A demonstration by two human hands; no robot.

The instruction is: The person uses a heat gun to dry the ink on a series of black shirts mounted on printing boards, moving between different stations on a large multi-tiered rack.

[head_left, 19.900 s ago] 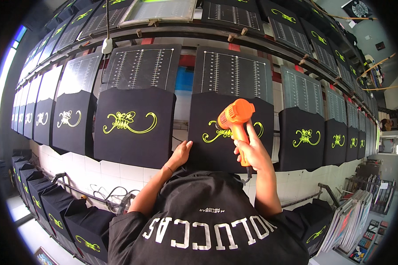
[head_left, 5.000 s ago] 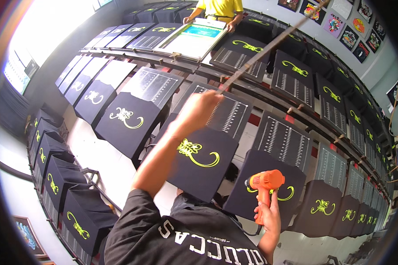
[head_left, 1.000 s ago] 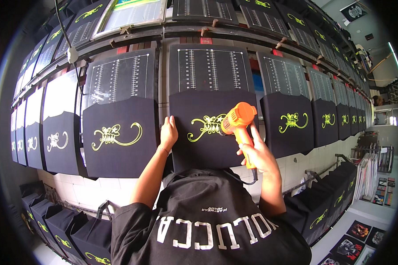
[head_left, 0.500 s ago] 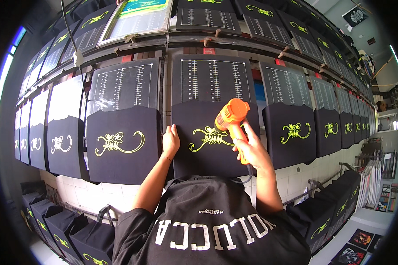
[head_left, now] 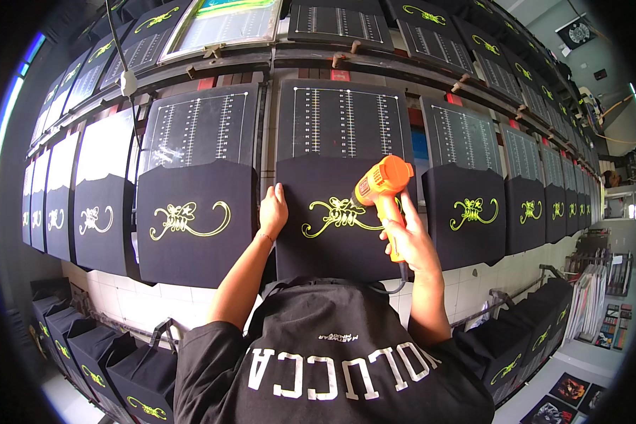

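My right hand (head_left: 413, 244) is wrapped round the handle of an orange heat gun (head_left: 385, 187). Its dark nozzle points left and down, close above the yellow-green line print (head_left: 339, 215) on a black shirt (head_left: 318, 258). That shirt is pulled over a flat board, whose bare upper part (head_left: 381, 120) carries white ruler marks. At the board's left edge rests my left hand (head_left: 273, 210), fingers stretched forward along the edge; their undersides are hidden. A cord (head_left: 396, 288) runs down from the heat gun's handle, past my wrist.
More boards with black printed shirts stand either side, such as the left shirt (head_left: 198, 254) and the right shirt (head_left: 466, 244). Behind a metal rail (head_left: 304, 58) lies a framed screen (head_left: 279, 21). A hanging cable (head_left: 113, 35) drops at the left. Covered boards (head_left: 145, 374) stand behind me.
The heat gun and my right hand have shifted slightly right across the print. My left hand keeps its place at the board's edge. The view has tilted a little.
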